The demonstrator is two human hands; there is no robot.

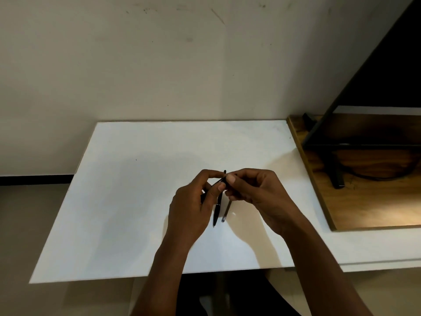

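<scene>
Both my hands meet above the middle of a white table (127, 201). My left hand (193, 206) pinches a thin dark pen (216, 212) near its upper end, between thumb and forefinger. The pen hangs down with its tip close to the table. My right hand (255, 190) has its fingers curled and pinches the pen's top end beside the left fingertips. A second short dark stick-like piece (226, 212) shows just right of the pen; I cannot tell whether it is a part lying on the table or a shadow.
A wooden board (376, 201) lies at the right with a dark metal frame (335, 169) and a cable on it. A plain wall rises behind the table. The table's front edge is near my forearms.
</scene>
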